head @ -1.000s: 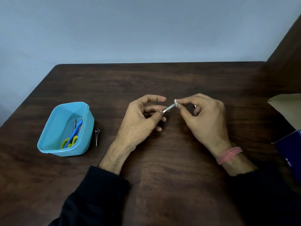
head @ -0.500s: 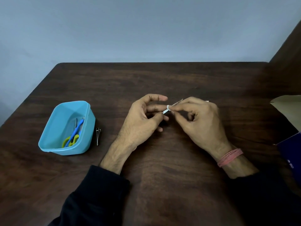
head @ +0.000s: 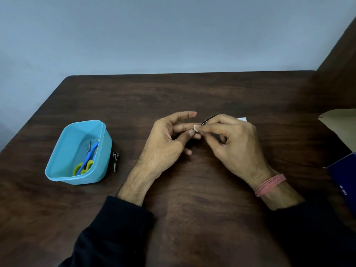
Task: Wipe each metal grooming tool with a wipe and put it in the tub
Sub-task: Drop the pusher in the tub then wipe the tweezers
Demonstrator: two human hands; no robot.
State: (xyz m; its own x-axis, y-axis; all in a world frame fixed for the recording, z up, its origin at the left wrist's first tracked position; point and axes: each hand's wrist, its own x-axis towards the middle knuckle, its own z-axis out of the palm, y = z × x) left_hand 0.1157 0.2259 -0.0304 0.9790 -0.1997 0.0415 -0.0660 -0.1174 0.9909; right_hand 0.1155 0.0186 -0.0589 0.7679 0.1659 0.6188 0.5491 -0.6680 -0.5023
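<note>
Mid-frame, left hand (head: 165, 139) pinches the thin metal tool (head: 209, 118); right hand (head: 231, 139) pinches the wipe (head: 196, 127) around it: keep it snug, stroke full length

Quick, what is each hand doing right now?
Left hand: pinches one end of the thin metal grooming tool.
Right hand: pinches the small white wipe around that tool.

Support surface: a dark brown wood-grain table (head: 192, 218) with a rounded far-left corner, set against a pale blue-grey wall. At 9 o'clock from table centre stands a light blue plastic tub (head: 57, 171). A small metal nail clipper (head: 115, 161) lies just beside the tub's right wall. At 3 o'clock, at the right edge, rest a dark blue box (head: 344, 180) and a tan cardboard flap (head: 339, 120).
</note>
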